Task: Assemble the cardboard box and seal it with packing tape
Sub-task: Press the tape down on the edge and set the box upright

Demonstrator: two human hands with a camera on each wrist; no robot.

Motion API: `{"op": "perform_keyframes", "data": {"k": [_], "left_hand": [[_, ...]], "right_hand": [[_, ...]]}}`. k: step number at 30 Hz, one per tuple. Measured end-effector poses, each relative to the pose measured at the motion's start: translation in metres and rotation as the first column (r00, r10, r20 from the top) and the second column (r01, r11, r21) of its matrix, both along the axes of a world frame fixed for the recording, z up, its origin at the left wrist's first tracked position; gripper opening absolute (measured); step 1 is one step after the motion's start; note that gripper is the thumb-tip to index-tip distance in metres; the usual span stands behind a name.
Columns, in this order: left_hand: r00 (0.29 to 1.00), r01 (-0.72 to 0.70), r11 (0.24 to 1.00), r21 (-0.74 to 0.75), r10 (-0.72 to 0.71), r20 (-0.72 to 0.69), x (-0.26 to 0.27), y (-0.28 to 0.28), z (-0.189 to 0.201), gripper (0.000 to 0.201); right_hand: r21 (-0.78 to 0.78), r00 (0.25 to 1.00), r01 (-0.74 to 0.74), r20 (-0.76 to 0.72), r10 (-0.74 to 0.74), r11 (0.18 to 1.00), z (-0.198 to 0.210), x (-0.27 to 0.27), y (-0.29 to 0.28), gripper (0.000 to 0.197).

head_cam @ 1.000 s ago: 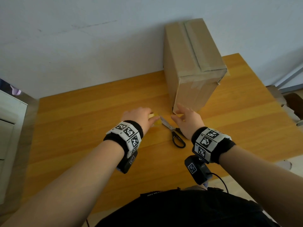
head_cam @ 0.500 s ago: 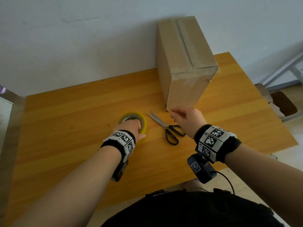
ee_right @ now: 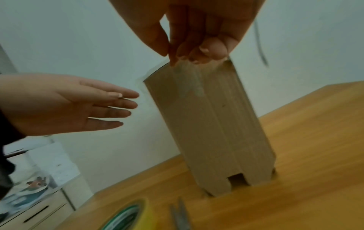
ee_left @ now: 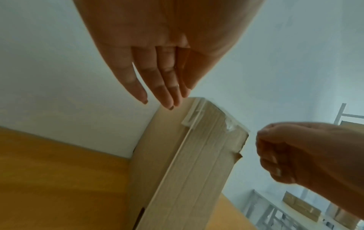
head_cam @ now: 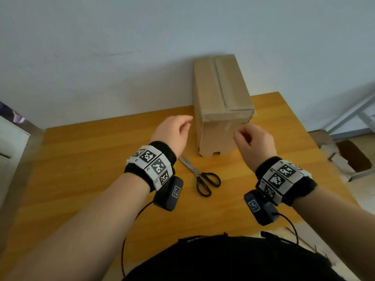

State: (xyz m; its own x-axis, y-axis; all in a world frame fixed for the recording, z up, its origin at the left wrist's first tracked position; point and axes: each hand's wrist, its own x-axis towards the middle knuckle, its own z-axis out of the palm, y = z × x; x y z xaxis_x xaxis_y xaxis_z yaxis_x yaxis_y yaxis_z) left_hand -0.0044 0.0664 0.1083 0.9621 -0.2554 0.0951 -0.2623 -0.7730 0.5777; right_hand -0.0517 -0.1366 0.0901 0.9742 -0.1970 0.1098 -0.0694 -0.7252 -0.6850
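Observation:
A tall cardboard box (head_cam: 221,110) stands upright at the back of the wooden table (head_cam: 81,159); clear tape runs along its top seam and down its front face. My left hand (head_cam: 183,126) hovers by the box's upper left edge with straight fingers (ee_left: 163,99) and holds nothing. My right hand (head_cam: 241,136) is raised before the box's upper right corner, its fingers (ee_right: 189,57) curled with nothing visible in them. The yellow tape roll (ee_right: 128,217) lies on the table, hidden behind my left wrist in the head view. The black-handled scissors (head_cam: 203,177) lie between my wrists.
A white cabinet (head_cam: 10,142) stands left of the table. Off the right edge are a metal frame (head_cam: 355,112) and flattened cardboard on the floor (head_cam: 334,155). The wall is right behind the box.
My left hand let go of the tape roll and rose to the box's upper left. My right hand lifted from beside the scissors to the box's upper right corner.

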Motion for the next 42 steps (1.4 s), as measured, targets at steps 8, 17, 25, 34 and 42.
{"op": "perform_keyframes", "data": {"k": [8, 17, 25, 34, 42], "left_hand": [[0.995, -0.067, 0.997, 0.049, 0.07, -0.065, 0.008, -0.025, 0.01, 0.044], [0.988, -0.134, 0.99, 0.039, 0.137, -0.069, 0.012, -0.038, 0.006, 0.039], [0.986, -0.142, 0.989, 0.029, 0.144, -0.079, 0.01, -0.041, 0.014, 0.036], [0.987, -0.145, 0.989, 0.037, 0.147, -0.064, 0.007, -0.045, 0.015, 0.036], [0.989, -0.134, 0.99, 0.037, 0.136, -0.066, 0.008, -0.046, 0.014, 0.035]], "right_hand": [[-0.036, 0.996, 0.072, -0.059, -0.074, 0.997, 0.009, 0.012, -0.069, 0.019], [-0.05, 0.998, -0.046, -0.055, 0.043, 0.998, 0.021, 0.039, -0.076, 0.02], [-0.062, 0.992, -0.114, -0.068, 0.11, 0.992, 0.03, 0.046, -0.074, 0.021], [-0.132, 0.985, -0.146, -0.107, 0.133, 0.98, 0.033, 0.051, -0.076, 0.019], [-0.146, 0.983, -0.156, -0.118, 0.139, 0.977, 0.034, 0.053, -0.075, 0.023]]}}
